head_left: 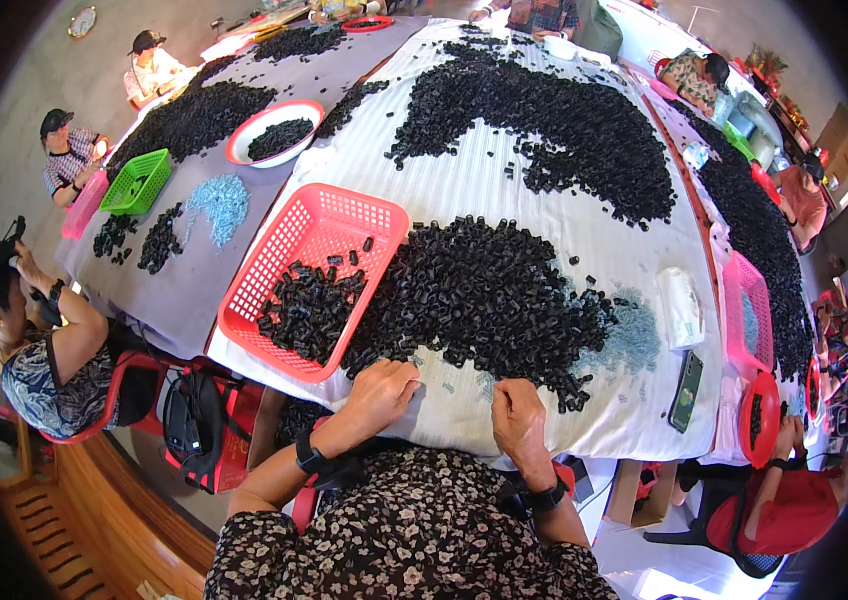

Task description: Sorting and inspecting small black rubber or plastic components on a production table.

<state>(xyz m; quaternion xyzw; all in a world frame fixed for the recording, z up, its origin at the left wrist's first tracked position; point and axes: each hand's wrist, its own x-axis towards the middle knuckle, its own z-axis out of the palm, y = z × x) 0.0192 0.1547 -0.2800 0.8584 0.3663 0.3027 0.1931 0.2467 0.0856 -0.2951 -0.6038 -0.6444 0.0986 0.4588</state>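
Left hand (381, 388) curled loosely at lower centre, fingertips touching black parts pile (484, 295) beside red basket (319, 232), right hand (516, 415) closed into a fist on white tabletop (464, 185), contents hidden.

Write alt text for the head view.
Seen from above, a person's left hand and right hand rest closed at the near edge of a white-covered table, by a heap of small black parts. A red basket to the left holds more parts; others sit around.
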